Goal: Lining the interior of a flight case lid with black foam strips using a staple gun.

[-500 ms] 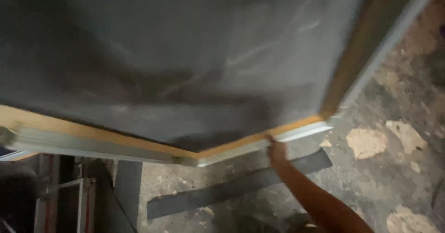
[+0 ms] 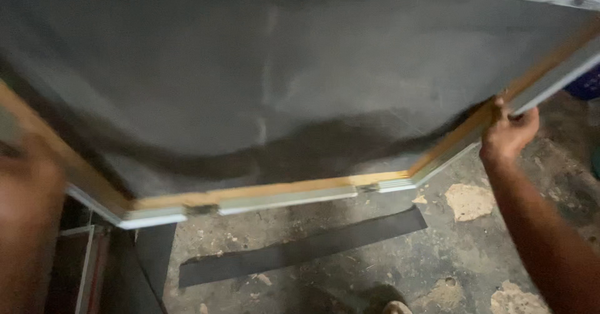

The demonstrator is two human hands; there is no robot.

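- Overhead, the dark framed panel point(image 2: 281, 89) fills most of the view, held up off the concrete floor point(image 2: 387, 270), its wood-and-metal edge point(image 2: 275, 195) towards the camera.
- Below it, a black strip point(image 2: 300, 248) lies flat on the floor.
- Right hand point(image 2: 509, 133): its grip is pressed around the panel's right frame edge.
- Left hand point(image 2: 25, 189): a close blur beside the left edge; I cannot tell its grip.
- Judgement: with 2 hands so far apart, the panel should be kept level and both edges held firmly.
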